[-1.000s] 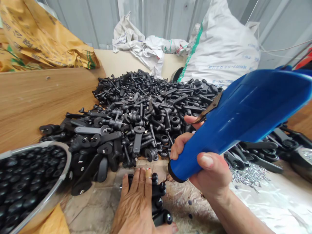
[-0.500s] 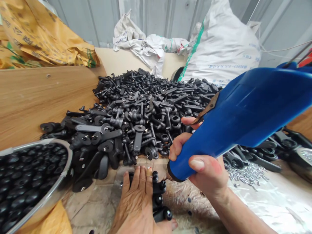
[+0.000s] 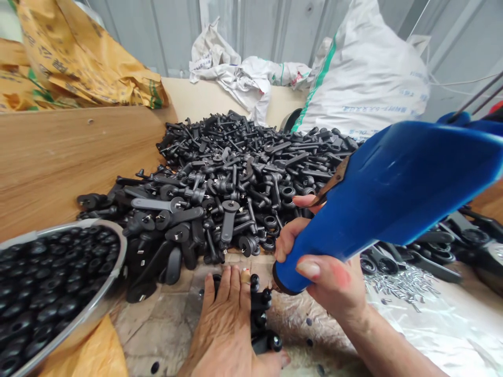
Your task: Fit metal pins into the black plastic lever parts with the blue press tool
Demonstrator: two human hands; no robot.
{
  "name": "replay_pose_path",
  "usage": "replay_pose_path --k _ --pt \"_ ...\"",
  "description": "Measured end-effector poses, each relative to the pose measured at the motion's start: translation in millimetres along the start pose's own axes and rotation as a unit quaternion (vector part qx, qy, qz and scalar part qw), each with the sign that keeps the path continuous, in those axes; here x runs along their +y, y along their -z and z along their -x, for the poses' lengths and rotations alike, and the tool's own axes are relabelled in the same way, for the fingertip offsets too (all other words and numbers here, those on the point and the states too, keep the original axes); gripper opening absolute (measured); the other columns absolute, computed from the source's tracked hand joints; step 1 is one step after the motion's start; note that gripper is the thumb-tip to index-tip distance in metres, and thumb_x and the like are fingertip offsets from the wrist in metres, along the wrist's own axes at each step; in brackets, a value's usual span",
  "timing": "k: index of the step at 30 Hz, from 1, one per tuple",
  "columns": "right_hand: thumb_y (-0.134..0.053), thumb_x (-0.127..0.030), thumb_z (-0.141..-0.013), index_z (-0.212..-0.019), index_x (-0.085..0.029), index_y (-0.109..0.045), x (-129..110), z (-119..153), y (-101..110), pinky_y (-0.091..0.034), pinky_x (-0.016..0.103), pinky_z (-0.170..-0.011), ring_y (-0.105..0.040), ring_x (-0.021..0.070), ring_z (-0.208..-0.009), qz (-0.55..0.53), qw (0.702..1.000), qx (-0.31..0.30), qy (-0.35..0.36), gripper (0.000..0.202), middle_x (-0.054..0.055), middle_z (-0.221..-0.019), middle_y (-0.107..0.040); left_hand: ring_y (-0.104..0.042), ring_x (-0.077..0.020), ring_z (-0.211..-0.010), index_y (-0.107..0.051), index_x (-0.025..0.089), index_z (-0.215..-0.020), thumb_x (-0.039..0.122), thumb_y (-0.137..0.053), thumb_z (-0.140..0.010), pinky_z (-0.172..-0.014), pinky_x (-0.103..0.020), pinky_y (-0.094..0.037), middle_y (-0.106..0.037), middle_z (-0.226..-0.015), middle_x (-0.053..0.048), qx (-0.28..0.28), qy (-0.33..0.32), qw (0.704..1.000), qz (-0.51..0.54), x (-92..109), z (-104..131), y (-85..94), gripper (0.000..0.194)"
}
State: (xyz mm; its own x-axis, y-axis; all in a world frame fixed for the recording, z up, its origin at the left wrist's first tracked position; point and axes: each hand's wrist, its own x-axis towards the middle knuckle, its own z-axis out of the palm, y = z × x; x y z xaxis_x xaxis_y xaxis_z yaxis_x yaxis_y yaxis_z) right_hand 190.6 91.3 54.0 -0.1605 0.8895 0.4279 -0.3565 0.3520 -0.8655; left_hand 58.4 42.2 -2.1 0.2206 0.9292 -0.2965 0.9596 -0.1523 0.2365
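My left hand (image 3: 226,319) lies flat across a short row of black crank handles (image 3: 261,318), its fingers stretched forward and its thumb round the near end, steadying them on the worktop. Their knobbed ends stick out to the right of the hand; the rest is hidden under the palm. In my right hand (image 3: 334,285) is a blue power screwdriver (image 3: 377,183) with a rusty metal lever, gripped near its dark nose. The screwdriver slants down to the left, and its tip is close to the knobbed ends; whether it touches one I cannot tell.
Behind the hands rises a large heap of black crank parts (image 3: 236,178). A round tub (image 3: 122,251) of black knobs stands at left. Small metal pins (image 3: 408,285) lie at right. A wooden board (image 3: 78,157), a yellow sack (image 3: 90,57) and a white sack (image 3: 369,73) surround the heap.
The whole scene has shifted a little to the right as the camera turned. The screwdriver's body has tilted slightly lower; both hands keep their holds.
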Motion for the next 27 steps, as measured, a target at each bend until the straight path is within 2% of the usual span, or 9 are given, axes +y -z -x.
replay_pose_path --k 4,7,9,11,12,14,16,20,27 --pt "-0.071 -0.028 -0.059 -0.111 -0.026 -0.044 1.6 3.6 -0.8 -0.04 0.028 -0.047 -0.05 0.0151 -0.053 0.024 0.999 -0.018 -0.015 0.058 -0.003 -0.065 -0.057 0.0 -0.0324 -0.13 -0.012 0.008 -0.132 0.081 -0.036 -0.056 -0.102 -0.054 0.003 -0.003 -0.139 -0.019 0.031 -0.03 0.999 0.015 -5.6 -1.9 -7.1 0.109" --pt "-0.071 -0.027 -0.057 -0.086 -0.023 -0.054 -3.3 4.7 -4.1 -0.043 0.03 -0.05 -0.049 0.015 -0.054 0.098 0.993 -0.068 -0.007 0.033 -0.002 -0.064 -0.054 -0.01 -0.0363 -0.129 -0.02 0.006 -0.131 0.082 -0.038 -0.055 -0.102 -0.058 -0.004 -0.013 -0.138 -0.021 0.065 -0.035 0.997 0.005 -8.4 -6.1 -13.5 0.11" --pt "-0.07 -0.027 -0.057 -0.073 -0.023 -0.054 -7.6 4.4 -7.7 -0.044 0.031 -0.05 -0.049 0.0157 -0.053 0.129 0.986 -0.102 0.012 0.023 -0.001 -0.061 -0.054 -0.016 -0.0356 -0.128 -0.025 0.005 -0.13 0.068 -0.037 -0.071 -0.103 -0.059 -0.009 -0.019 -0.137 -0.021 0.079 -0.019 0.997 -0.017 -9.0 -10.4 -16.8 0.087" --pt "-0.07 -0.029 -0.058 -0.071 -0.024 -0.054 -9.7 4.6 -10.1 -0.044 0.031 -0.046 -0.049 0.0163 -0.051 0.12 0.985 -0.118 0.024 0.021 -0.002 -0.057 -0.053 -0.02 -0.0322 -0.128 -0.028 0.007 -0.13 0.041 -0.027 -0.086 -0.103 -0.059 -0.013 -0.023 -0.136 -0.019 0.078 -0.006 0.996 -0.034 -9.1 -14.9 -18.7 0.056" --pt "-0.07 -0.03 -0.058 -0.074 -0.025 -0.055 -9.5 5.2 -10.0 -0.044 0.03 -0.045 -0.049 0.0165 -0.05 0.108 0.987 -0.117 0.025 0.022 -0.002 -0.057 -0.053 -0.02 -0.0307 -0.128 -0.028 0.007 -0.13 0.029 -0.022 -0.088 -0.103 -0.058 -0.015 -0.023 -0.136 -0.018 0.074 -0.003 0.996 -0.04 -9.2 -16.4 -19.0 0.048" --pt "-0.072 -0.03 -0.057 -0.084 -0.025 -0.056 -7.4 7.0 -6.2 -0.042 0.029 -0.044 -0.05 0.0161 -0.05 0.08 0.993 -0.088 0.012 0.031 -0.002 -0.059 -0.055 -0.02 -0.0299 -0.128 -0.028 0.008 -0.13 0.021 -0.02 -0.087 -0.103 -0.058 -0.016 -0.023 -0.136 -0.018 0.068 0.0 0.997 -0.043 -9.6 -17.2 -18.9 0.045" --pt "-0.073 -0.032 -0.057 -0.1 -0.026 -0.054 -6.2 8.3 0.9 -0.04 0.027 -0.043 -0.051 0.0159 -0.052 0.027 0.999 -0.034 0.0 0.047 -0.001 -0.063 -0.058 -0.018 -0.0319 -0.128 -0.028 0.006 -0.13 0.033 -0.027 -0.087 -0.103 -0.058 -0.013 -0.022 -0.136 -0.02 0.074 -0.007 0.997 -0.034 -10.6 -14.2 -19.2 0.051" --pt "-0.07 -0.038 -0.058 -0.117 -0.027 -0.044 -13.7 6.7 11.8 -0.039 0.028 -0.049 -0.051 0.0165 -0.053 -0.107 0.993 0.034 0.038 0.065 -0.001 -0.062 -0.058 -0.004 -0.0327 -0.131 -0.016 0.007 -0.133 0.078 -0.036 -0.061 -0.104 -0.056 -0.002 -0.01 -0.14 -0.02 0.13 -0.055 0.99 0.01 -13.6 -2.7 -24.5 0.103" --pt "-0.073 -0.038 -0.054 -0.119 -0.026 -0.045 -11.6 9.3 1.0 -0.038 0.028 -0.046 -0.049 0.0171 -0.051 -0.156 0.988 0.011 0.002 0.072 -0.001 -0.061 -0.057 0.002 -0.027 -0.132 -0.011 0.012 -0.134 0.086 -0.022 -0.056 -0.105 -0.05 0.003 -0.007 -0.143 -0.016 0.13 -0.043 0.99 0.028 -14.0 1.2 -28.7 0.108"
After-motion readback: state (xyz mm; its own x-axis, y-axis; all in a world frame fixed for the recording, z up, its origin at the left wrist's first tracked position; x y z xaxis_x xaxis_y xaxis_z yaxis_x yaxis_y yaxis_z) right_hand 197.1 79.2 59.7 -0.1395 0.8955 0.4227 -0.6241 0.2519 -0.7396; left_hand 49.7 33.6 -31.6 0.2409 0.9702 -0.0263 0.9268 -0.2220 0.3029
